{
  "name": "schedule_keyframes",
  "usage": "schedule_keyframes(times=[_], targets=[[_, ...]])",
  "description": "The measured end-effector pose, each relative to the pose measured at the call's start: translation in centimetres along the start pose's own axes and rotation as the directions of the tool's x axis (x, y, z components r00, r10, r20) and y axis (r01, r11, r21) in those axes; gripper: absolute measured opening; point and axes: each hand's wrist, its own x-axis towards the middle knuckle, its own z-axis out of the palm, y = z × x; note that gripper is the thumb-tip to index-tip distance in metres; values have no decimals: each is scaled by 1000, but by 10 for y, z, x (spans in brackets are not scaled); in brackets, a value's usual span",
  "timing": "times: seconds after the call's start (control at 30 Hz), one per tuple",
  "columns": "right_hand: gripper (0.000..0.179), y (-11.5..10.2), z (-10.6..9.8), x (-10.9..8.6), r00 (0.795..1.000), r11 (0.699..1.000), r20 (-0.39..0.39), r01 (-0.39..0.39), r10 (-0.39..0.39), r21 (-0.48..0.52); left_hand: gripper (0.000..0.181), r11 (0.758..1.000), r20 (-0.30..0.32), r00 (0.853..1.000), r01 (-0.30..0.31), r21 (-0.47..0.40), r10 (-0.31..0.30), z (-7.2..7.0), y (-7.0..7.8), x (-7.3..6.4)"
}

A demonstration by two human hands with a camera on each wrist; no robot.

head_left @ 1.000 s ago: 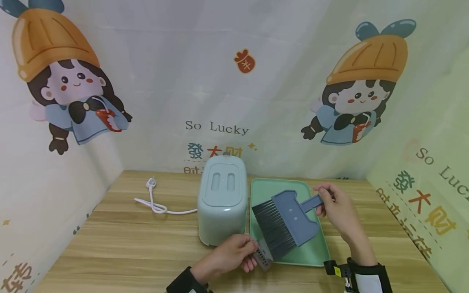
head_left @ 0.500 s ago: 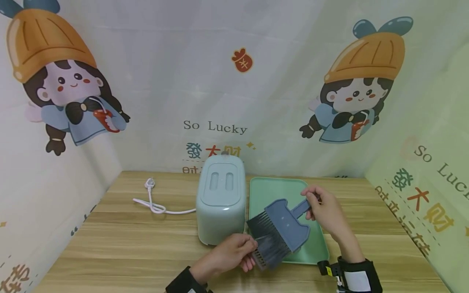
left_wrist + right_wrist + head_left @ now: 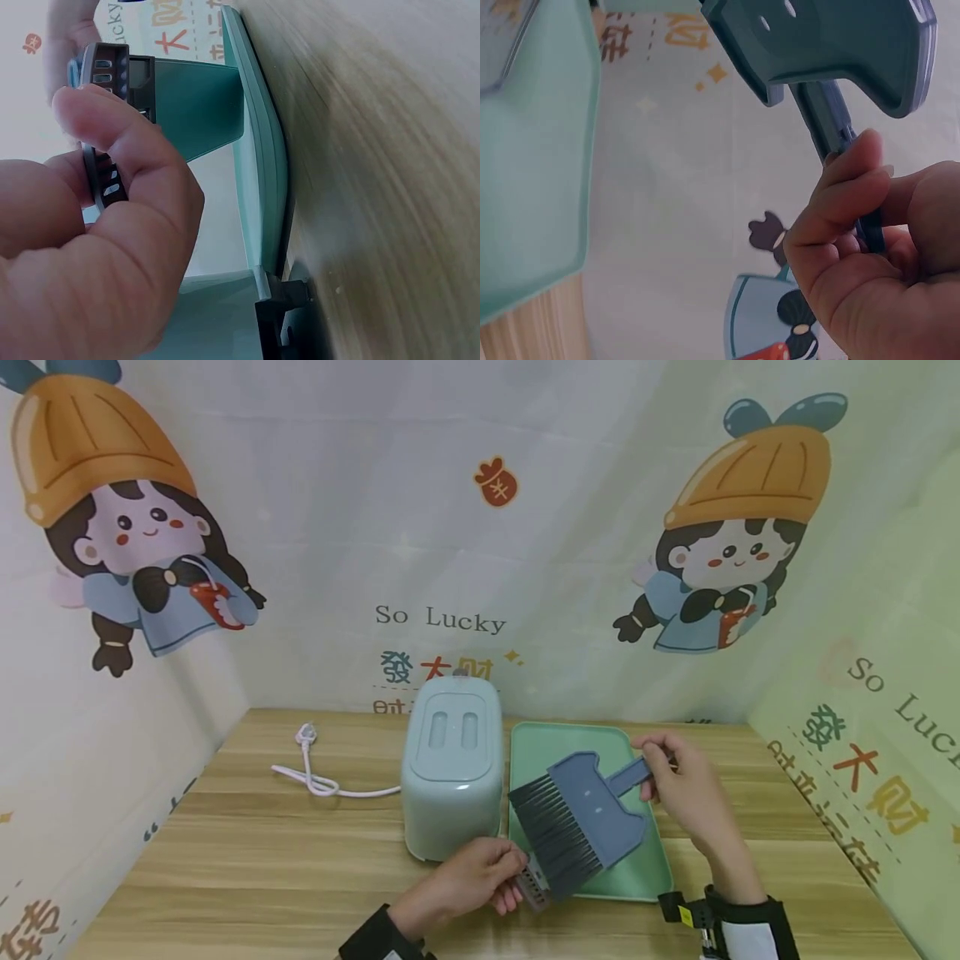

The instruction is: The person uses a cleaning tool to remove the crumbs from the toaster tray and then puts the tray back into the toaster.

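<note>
The blue-grey brush [image 3: 600, 818], smooth plastic with a notched head and thin dark bristles [image 3: 557, 835], slants over a green tray [image 3: 562, 739]. The right hand [image 3: 686, 785] pinches its handle [image 3: 626, 777], hiding the end. The left hand [image 3: 476, 872] tightly pinches a slotted grey piece [image 3: 534, 889], partly covered; whether bristles touch it is unclear.

Obstacle near left fingers [image 3: 135, 136]: pale appliance [image 3: 453, 785]

Wood-grain tbl [image 3: 225, 877] has 1 appliance [image 3: 453, 777], wht cord [image 3: 322, 787] & 1 grn tray [image 3: 570, 739].
</note>
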Motion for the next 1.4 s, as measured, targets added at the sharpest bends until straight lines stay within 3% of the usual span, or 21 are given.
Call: schedule_keyframes(times=[0.2, 0.5, 0.67, 0.83, 1.0, 1.17, 1.4], targets=[[22, -3, 13, 1, 999, 998, 44, 31, -28, -62, 25, 1000, 6, 1000, -7, 10, 7, -1, 1, -1], [25, 10, 1, 2, 998, 986, -36, 37, -44, -162, 24, 1000, -1, 1000, -4, 26, 4, 0, -3, 3], [29, 3, -6, -2, 995, 991, -99, 21, -34, -133, 24, 1000, -13, 1000, -11, 29, 11, 1, -4, 3], [27, -8, 6, -3, 995, 995, -80, 53, -61, -89, 24, 999, -27, 1000, -14, 36, 15, 2, -4, 3], [23, -10, 19, -3, 989, 986, -70, 119, -128, -119, 25, 998, -30, 999, -16, 56, 17, 2, -3, 1], [24, -2, 16, 1, 990, 982, -77, 107, -120, -156, 25, 998, -17, 1000, -10, 64, 11, 1, -2, 0], [25, 3, 3, 3, 970, 989, -218, 79, -105, -123, 25, 999, -22, 1000, 8, 51, -7, -1, 0, 0]])
